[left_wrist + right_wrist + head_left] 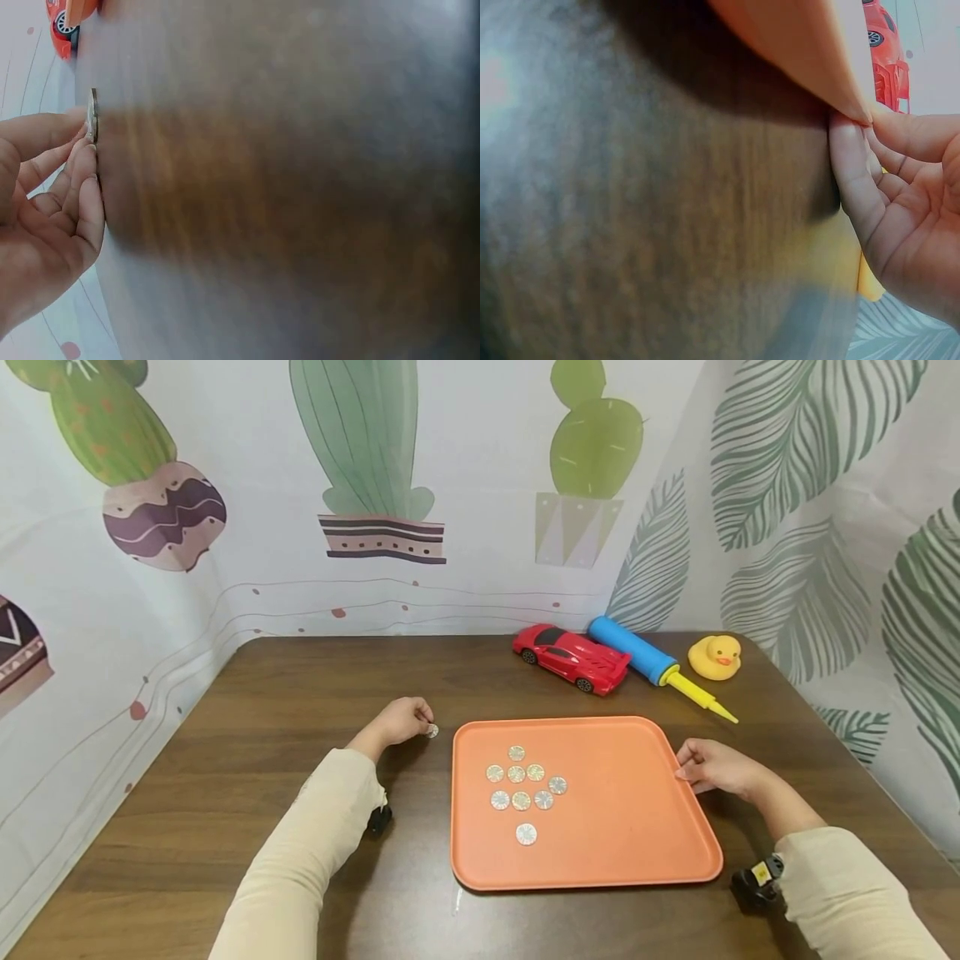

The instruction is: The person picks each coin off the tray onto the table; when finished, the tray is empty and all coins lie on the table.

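Observation:
An orange tray [622,810] lies on the wooden table, with several silver and gold-toned coins [521,801] spread flat over its left half. Left of the tray, my left hand [401,721] pinches a single coin [93,116] between thumb and fingers. In the left wrist view that coin stands on edge, close to the tabletop. My right hand [720,767] grips the tray's right rim, the thumb above and the fingers at its outer side. The right wrist view shows the tray's edge [810,52] between thumb and fingers.
Behind the tray sit a red toy car [572,658], a blue and yellow toy pump [637,652] and a yellow rubber duck [715,657]. A printed cloth [480,585] hangs at the back edge of the brown table [247,727].

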The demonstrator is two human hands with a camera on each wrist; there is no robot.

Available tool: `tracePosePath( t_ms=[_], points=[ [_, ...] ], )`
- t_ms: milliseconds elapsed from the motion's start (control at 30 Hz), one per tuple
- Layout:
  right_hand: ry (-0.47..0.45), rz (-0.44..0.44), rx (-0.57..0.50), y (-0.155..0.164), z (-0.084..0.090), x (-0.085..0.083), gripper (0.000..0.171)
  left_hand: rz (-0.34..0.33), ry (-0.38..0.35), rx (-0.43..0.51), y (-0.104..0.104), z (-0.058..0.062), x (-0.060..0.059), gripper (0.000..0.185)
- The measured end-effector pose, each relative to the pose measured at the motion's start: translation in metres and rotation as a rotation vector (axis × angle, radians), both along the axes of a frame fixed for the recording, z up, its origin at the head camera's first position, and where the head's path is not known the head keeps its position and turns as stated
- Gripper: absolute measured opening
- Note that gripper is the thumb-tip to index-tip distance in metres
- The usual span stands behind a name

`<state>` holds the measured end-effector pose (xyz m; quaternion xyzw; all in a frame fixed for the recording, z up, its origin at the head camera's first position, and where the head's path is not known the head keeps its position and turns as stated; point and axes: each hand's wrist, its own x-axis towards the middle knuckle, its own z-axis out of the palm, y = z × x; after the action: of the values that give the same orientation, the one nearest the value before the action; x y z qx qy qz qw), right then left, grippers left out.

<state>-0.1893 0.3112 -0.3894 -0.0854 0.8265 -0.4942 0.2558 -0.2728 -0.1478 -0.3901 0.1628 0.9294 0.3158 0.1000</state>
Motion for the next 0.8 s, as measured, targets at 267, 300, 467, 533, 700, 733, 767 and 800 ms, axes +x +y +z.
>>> tracePosePath(
  t_ms=[267, 300, 467, 533, 700, 733, 767, 800],
  points=[
    [-0.001, -0.007, 0.008, 0.0, -0.001, 0.0, 0.016, -0.035, 0.02, 0.105, 0.001, 0.003, 0.001, 0.012],
    [-0.001, -0.008, 0.008, 0.0, -0.001, 0.0, 0.016, -0.039, 0.028, 0.11, 0.002, 0.004, 0.001, 0.012],
    [-0.001, -0.003, -0.005, -0.001, 0.0, 0.0, 0.017, -0.037, 0.014, 0.158, 0.009, 0.01, 0.002, 0.015],
    [0.0, -0.005, -0.004, -0.001, 0.0, 0.0, 0.018, -0.045, 0.006, 0.181, 0.013, 0.012, 0.003, 0.017],
    [-0.004, -0.013, 0.011, 0.0, -0.001, -0.001, 0.017, -0.069, -0.025, 0.222, 0.025, 0.016, 0.007, 0.02],
    [-0.002, -0.009, 0.011, 0.001, -0.001, -0.001, 0.017, -0.07, -0.034, 0.224, 0.027, 0.016, 0.007, 0.02],
    [-0.004, -0.011, 0.012, 0.001, -0.001, -0.002, 0.017, -0.074, -0.038, 0.223, 0.03, 0.017, 0.008, 0.02],
    [-0.002, -0.008, 0.012, 0.001, -0.001, -0.002, 0.017, -0.08, -0.039, 0.224, 0.033, 0.017, 0.009, 0.02]
  ],
)
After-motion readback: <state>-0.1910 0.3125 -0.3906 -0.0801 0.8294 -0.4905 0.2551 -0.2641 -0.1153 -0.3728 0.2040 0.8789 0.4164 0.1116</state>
